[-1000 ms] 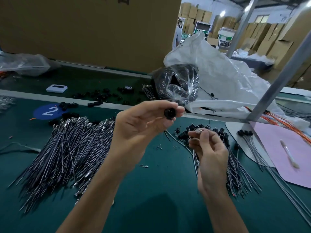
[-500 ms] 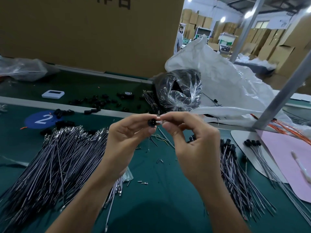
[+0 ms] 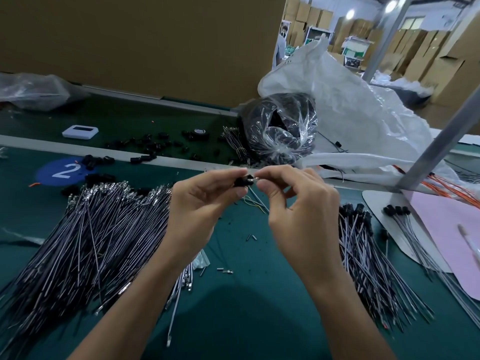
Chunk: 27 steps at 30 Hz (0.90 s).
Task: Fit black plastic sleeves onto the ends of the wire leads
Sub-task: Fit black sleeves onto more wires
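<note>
My left hand pinches a small black plastic sleeve between thumb and fingers above the green table. My right hand pinches the metal end of a wire lead right against the sleeve's opening; the rest of the lead is hidden behind my palm. A big heap of bare wire leads lies to the left. On the right lies a pile of leads with black sleeves on their ends. Loose black sleeves are scattered at the back.
A clear bag of black parts and a large white sack stand behind my hands. A slanted metal post rises at right over a pink sheet. A blue "2" sticker and a white device lie far left.
My right hand rose from the sleeved pile and came up to my left hand, bringing the lead's end to the sleeve. Both hands now meet at centre.
</note>
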Tool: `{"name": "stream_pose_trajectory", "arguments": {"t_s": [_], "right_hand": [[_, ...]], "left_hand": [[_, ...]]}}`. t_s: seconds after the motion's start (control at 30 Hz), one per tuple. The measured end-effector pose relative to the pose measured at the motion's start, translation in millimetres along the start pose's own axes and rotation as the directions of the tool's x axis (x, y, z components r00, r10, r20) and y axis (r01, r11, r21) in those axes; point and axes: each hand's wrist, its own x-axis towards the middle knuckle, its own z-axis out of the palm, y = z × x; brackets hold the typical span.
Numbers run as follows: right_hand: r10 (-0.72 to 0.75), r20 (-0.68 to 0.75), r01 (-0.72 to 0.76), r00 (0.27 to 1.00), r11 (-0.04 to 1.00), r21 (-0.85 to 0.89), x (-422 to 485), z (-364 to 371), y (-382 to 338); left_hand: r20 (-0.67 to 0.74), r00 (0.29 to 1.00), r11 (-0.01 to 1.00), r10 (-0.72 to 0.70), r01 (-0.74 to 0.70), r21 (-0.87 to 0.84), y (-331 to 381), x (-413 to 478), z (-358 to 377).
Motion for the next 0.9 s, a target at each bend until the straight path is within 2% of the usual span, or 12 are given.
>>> {"name": "stream_pose_trajectory", "arguments": {"t_s": [0.1, 0.23, 0.47, 0.57, 0.73, 0.9], "right_hand": [[0.088, 0.044, -0.088, 0.995, 0.996, 0.009, 1, 0, 6], [0.191, 0.144, -0.205, 0.971, 0.974, 0.095, 4, -1, 19], [0.236, 0.327, -0.341, 0.915, 0.885, 0.316, 2, -1, 43], [0.256, 0.377, -0.391, 0.89, 0.855, 0.342, -2, -1, 53], [0.265, 0.438, -0.462, 0.859, 0.769, 0.441, -10, 1, 67], [0.298, 0.41, -0.466, 0.862, 0.784, 0.409, -21, 9, 72]], "left_hand": [[-0.054, 0.997, 0.997, -0.049, 0.052, 0.063, -2, -1, 1], [-0.054, 0.998, 0.99, -0.04, 0.047, 0.13, -5, -3, 2], [-0.019, 0.995, 0.974, -0.096, 0.098, 0.206, -11, -5, 3], [-0.009, 0.993, 0.957, -0.118, 0.117, 0.266, -16, -6, 5], [0.059, 0.987, 0.937, -0.147, 0.12, 0.328, -19, -9, 4], [0.05, 0.996, 0.907, -0.071, 0.043, 0.419, -22, -11, 8]]}}
